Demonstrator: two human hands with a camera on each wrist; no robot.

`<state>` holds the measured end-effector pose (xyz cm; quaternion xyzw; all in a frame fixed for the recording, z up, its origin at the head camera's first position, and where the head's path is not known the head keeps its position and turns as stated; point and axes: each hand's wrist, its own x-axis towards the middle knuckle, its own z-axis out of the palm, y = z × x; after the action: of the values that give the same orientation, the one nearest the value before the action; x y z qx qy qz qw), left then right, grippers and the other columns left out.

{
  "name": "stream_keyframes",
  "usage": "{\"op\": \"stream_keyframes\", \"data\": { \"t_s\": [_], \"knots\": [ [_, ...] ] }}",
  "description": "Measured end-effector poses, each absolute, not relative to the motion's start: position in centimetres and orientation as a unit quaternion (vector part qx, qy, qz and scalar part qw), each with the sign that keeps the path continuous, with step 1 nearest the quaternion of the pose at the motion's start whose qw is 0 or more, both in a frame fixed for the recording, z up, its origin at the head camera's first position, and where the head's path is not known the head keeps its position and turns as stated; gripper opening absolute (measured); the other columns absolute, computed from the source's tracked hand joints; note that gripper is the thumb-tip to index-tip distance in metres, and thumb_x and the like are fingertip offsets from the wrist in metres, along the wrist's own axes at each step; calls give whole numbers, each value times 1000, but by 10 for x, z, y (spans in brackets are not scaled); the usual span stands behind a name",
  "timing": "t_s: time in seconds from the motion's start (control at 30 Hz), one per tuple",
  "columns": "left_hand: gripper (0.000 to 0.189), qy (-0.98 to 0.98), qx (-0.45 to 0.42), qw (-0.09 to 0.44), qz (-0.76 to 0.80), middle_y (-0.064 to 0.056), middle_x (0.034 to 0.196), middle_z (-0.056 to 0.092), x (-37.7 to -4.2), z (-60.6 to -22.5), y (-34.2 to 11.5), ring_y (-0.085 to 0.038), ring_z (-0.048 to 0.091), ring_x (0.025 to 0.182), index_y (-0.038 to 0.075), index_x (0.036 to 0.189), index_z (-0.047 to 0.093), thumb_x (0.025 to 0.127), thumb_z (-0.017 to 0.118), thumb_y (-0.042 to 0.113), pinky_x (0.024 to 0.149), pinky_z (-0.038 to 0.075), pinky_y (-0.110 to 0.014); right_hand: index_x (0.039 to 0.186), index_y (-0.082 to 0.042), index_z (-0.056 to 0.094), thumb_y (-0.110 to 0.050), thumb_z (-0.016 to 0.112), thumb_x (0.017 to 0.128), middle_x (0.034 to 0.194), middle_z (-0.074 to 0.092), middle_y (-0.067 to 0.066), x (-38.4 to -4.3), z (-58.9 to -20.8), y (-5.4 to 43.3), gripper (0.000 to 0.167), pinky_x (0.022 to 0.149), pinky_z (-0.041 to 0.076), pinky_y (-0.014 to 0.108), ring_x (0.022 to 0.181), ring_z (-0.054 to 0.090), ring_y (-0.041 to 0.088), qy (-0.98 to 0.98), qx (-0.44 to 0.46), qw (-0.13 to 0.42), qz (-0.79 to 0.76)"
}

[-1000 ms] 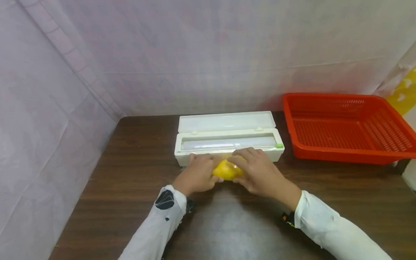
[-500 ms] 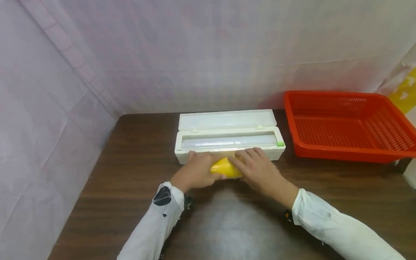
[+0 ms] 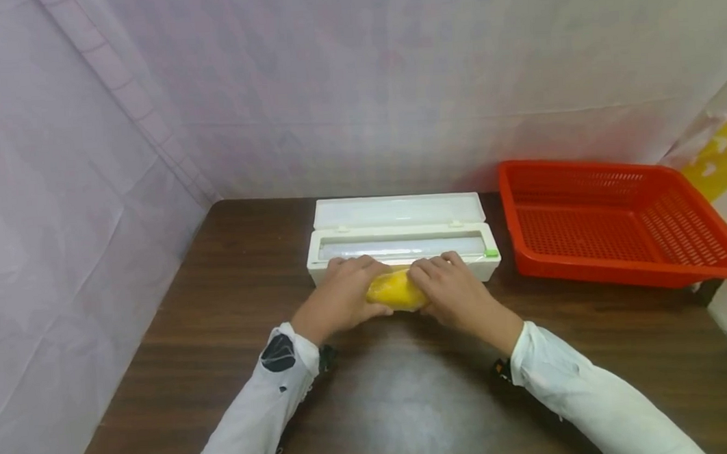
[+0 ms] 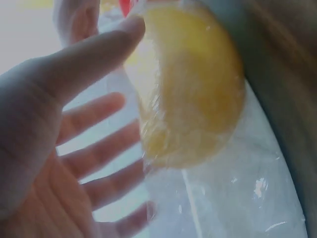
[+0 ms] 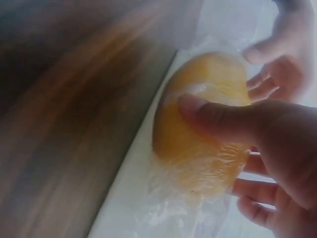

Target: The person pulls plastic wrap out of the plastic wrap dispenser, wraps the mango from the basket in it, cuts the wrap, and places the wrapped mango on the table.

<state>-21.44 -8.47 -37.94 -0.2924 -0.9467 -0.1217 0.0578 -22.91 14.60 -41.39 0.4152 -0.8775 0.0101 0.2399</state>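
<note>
A yellow mango (image 3: 396, 290), wrapped in clear cling film (image 4: 237, 188), is held just in front of the white cling film dispenser (image 3: 401, 247). The dispenser's lid stands open, and a roll lies inside. My right hand (image 3: 456, 294) grips the mango, with the thumb pressed on its near side and the fingers curled behind it, as the right wrist view shows. At the mango's left end, my left hand (image 3: 342, 293) has its thumb tip against the film. Its other fingers are loosely stretched and spread behind the film in the left wrist view. Film trails from the mango toward the dispenser.
An orange-red plastic basket (image 3: 625, 268) with perforated walls stands at the table's back right. The brown wooden table (image 3: 231, 295) backs onto a whitish sheet (image 3: 356, 83). A green cutter slider (image 3: 491, 253) sits at the dispenser's right front corner.
Both hands stay at the mango in front of the dispenser. The mango has turned slightly, and the left fingers and right fingers have shifted on and around it.
</note>
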Motion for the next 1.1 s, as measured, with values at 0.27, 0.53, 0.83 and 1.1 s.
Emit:
{"op": "stream_keyframes", "data": {
  "t_s": [0.27,0.53,0.83,1.1],
  "knots": [
    [59,-925,-343,145,-80,-6,120,64,-214,-391,-74,-25,60,109,16,123,65,73,90,39,91,48,-42,103,-13,58,-27,98,61,97,70,3,-236,-403,145,60,81,52,41,86,66,25,-895,407,168,73],
    [75,-931,-331,147,-35,-5,119,62,-211,-398,-69,-24,59,105,18,132,58,70,91,43,89,48,-40,108,-13,65,-23,98,60,89,72,1,-238,-399,144,59,77,56,41,75,65,23,-906,394,130,89],
    [98,-935,-310,165,52,-7,123,59,-204,-406,-62,-27,57,107,16,138,48,58,95,50,90,48,-43,111,-15,70,-25,96,62,84,71,-4,-241,-388,145,56,72,55,39,72,63,17,-916,382,58,107],
    [103,-924,-307,208,92,-7,117,55,-206,-416,-58,-26,54,101,16,136,44,53,96,49,81,46,-38,115,-15,73,-31,96,64,90,72,-5,-250,-382,147,58,73,53,34,74,60,12,-917,380,0,117]
  ]
}}
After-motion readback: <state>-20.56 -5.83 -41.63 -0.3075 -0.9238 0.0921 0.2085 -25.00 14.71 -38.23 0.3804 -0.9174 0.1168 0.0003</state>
